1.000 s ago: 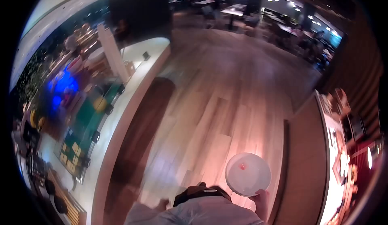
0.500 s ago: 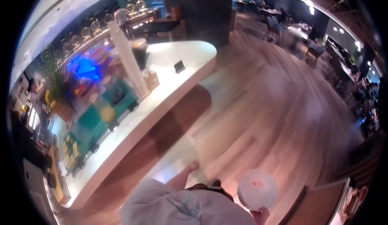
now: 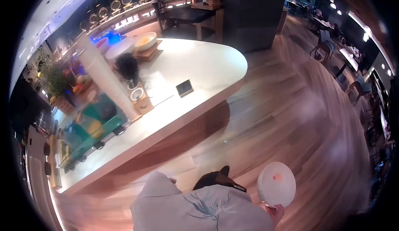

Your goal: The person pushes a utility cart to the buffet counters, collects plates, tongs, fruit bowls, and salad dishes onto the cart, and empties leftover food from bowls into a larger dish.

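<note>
My right hand [image 3: 275, 212] grips the near rim of a white plate [image 3: 277, 191], its thumb lying over the edge. Near the upper middle of the plate lies a small piece of red-orange food [image 3: 277, 177]. Only a bit of my left hand [image 3: 173, 181] shows past my sleeve, low in front of my body. Its fingers are mostly hidden, and I see nothing in it. Below me are my light shirt with a leaf print and a dark shoe.
A white counter [image 3: 199, 67] with a rounded end runs along my left. On it stand a small dark sign [image 3: 184, 88], a wooden box [image 3: 142, 102], a white bowl [image 3: 146, 42] and a green glass-fronted case [image 3: 95, 127]. Wooden floor [image 3: 286, 106] stretches ahead to chairs and tables.
I have moved forward along the counter, so its rounded end and bowls look nearer. The plate stays in my right hand. My left hand has swung back, mostly behind the sleeve.
</note>
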The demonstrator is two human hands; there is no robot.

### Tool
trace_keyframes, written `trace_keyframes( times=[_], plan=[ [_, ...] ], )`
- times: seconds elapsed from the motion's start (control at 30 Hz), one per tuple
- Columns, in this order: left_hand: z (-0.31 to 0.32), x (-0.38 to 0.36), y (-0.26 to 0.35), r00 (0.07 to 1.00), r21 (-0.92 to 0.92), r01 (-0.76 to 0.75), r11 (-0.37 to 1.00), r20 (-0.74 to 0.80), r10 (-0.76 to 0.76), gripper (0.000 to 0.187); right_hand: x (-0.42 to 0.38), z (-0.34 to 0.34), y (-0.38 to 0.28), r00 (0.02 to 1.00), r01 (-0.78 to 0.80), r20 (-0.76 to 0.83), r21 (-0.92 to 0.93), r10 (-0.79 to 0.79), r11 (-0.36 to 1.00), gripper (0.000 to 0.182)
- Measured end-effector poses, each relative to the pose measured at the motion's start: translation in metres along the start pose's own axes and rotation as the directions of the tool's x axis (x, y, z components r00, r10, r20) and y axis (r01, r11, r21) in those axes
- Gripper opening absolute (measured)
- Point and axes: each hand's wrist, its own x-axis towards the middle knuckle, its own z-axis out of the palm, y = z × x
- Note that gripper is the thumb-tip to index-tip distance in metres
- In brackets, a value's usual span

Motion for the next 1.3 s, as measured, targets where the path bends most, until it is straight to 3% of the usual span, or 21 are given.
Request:
trace_keyframes(
  times=[0.03, 0.07, 0.1, 0.13, 0.17, 0.2, 0.3, 0.47, 0.53, 0.6, 0.7, 0.8, 0.87, 0.9, 0.93, 1.03, 1.1, 1.17, 1.2, 1.27, 1.3],
  plan=[
    [0.043, 0.029, 0.016, 0.987, -0.182, -0.130, 0.975, 0.072, 0.145, 0.018, 0.015, 0.020, -0.012, 1.000, 0.008, 0.018, -0.038, -0.007, 0.999, 0.037],
    [0.085, 0.088, 0.037, 0.982, 0.185, -0.082, 0.979, 0.182, 0.047, 0.011, 0.029, 0.034, -0.023, 0.999, 0.012, 0.031, -0.078, -0.010, 0.997, 0.036],
    [0.139, 0.151, 0.056, 0.943, 0.694, -0.188, 0.695, 0.326, -0.070, 0.009, 0.051, 0.048, -0.034, 1.000, 0.008, 0.021, -0.081, -0.006, 0.997, 0.036],
    [0.194, 0.191, 0.075, 0.881, 0.750, -0.358, 0.556, 0.469, -0.065, 0.016, 0.070, 0.061, -0.044, 0.997, -0.046, 0.053, -0.015, 0.047, 0.999, 0.036],
    [0.253, 0.223, 0.096, 0.803, 0.720, -0.507, 0.474, 0.594, -0.044, 0.025, 0.084, 0.070, -0.050, 0.991, -0.102, 0.088, 0.051, 0.098, 0.993, 0.036],
    [0.316, 0.241, 0.124, 0.860, 0.682, -0.240, 0.691, 0.479, -0.175, 0.027, 0.089, 0.089, -0.058, 0.991, -0.109, 0.082, 0.053, 0.104, 0.993, 0.036],
    [0.458, 0.280, 0.190, 0.741, 0.439, -0.423, 0.793, 0.671, 0.023, 0.023, 0.109, 0.163, -0.097, 0.974, 0.058, 0.215, 0.053, -0.068, 0.997, 0.039],
    [0.564, 0.306, 0.296, 0.606, 0.159, -0.325, 0.932, 0.791, 0.077, 0.020, 0.220, 0.247, -0.158, 0.934, -0.233, 0.259, -0.078, 0.246, 0.969, 0.045],
    [0.580, 0.349, 0.301, 0.640, 0.124, -0.439, 0.890, 0.738, 0.213, 0.020, 0.288, 0.281, -0.188, 0.901, -0.315, 0.234, -0.223, 0.364, 0.923, 0.045],
    [0.577, 0.364, 0.329, 0.757, 0.213, -0.377, 0.901, 0.632, 0.167, 0.019, 0.335, 0.324, -0.219, 0.855, -0.380, 0.220, -0.352, 0.470, 0.856, 0.046],
    [0.568, 0.391, 0.362, 0.842, 0.155, -0.324, 0.933, 0.496, 0.210, 0.017, 0.378, 0.408, -0.248, 0.932, -0.077, 0.307, -0.347, 0.191, 0.935, 0.045],
    [0.577, 0.426, 0.399, 0.902, 0.005, -0.311, 0.950, 0.318, 0.293, 0.017, 0.424, 0.502, -0.299, 0.834, -0.261, 0.349, -0.434, 0.428, 0.862, 0.039],
    [0.591, 0.450, 0.436, 0.928, -0.046, -0.326, 0.944, 0.175, 0.329, 0.016, 0.404, 0.603, -0.328, 0.964, -0.018, 0.222, -0.495, 0.146, 0.869, 0.033],
    [0.597, 0.459, 0.453, 0.932, -0.090, -0.343, 0.935, 0.094, 0.351, 0.016, 0.428, 0.624, -0.331, 0.954, -0.010, 0.249, -0.531, 0.167, 0.847, 0.033],
    [0.602, 0.473, 0.465, 0.923, -0.106, -0.383, 0.918, 0.009, 0.386, 0.016, 0.444, 0.645, -0.334, 0.908, 0.146, 0.408, -0.528, 0.099, 0.837, 0.032],
    [0.622, 0.531, 0.506, 0.868, -0.221, -0.492, 0.842, -0.204, 0.453, 0.015, 0.472, 0.735, -0.348, 0.905, 0.062, 0.381, -0.559, 0.190, 0.827, 0.030],
    [0.629, 0.572, 0.540, 0.778, -0.217, -0.587, 0.780, -0.416, 0.470, 0.015, 0.489, 0.785, -0.354, 0.821, -0.114, 0.385, -0.614, 0.422, 0.781, 0.029],
    [0.632, 0.611, 0.582, 0.751, -0.274, -0.617, 0.738, -0.484, 0.449, 0.018, 0.541, 0.822, -0.345, 0.825, 0.169, 0.511, -0.631, 0.241, 0.757, 0.025],
    [0.627, 0.629, 0.608, 0.726, -0.301, -0.647, 0.700, -0.524, 0.446, 0.020, 0.543, 0.855, -0.349, 0.814, 0.069, 0.464, -0.675, 0.350, 0.734, 0.024],
    [0.620, 0.649, 0.650, 0.695, -0.300, -0.659, 0.690, -0.595, 0.405, 0.022, 0.553, 0.925, -0.357, 0.620, -0.133, 0.395, -0.799, 0.678, 0.586, 0.022],
    [0.616, 0.656, 0.661, 0.685, -0.318, -0.659, 0.682, -0.628, 0.369, 0.023, 0.543, 0.950, -0.355, 0.607, -0.130, 0.381, -0.818, 0.698, 0.560, 0.022]
  ],
)
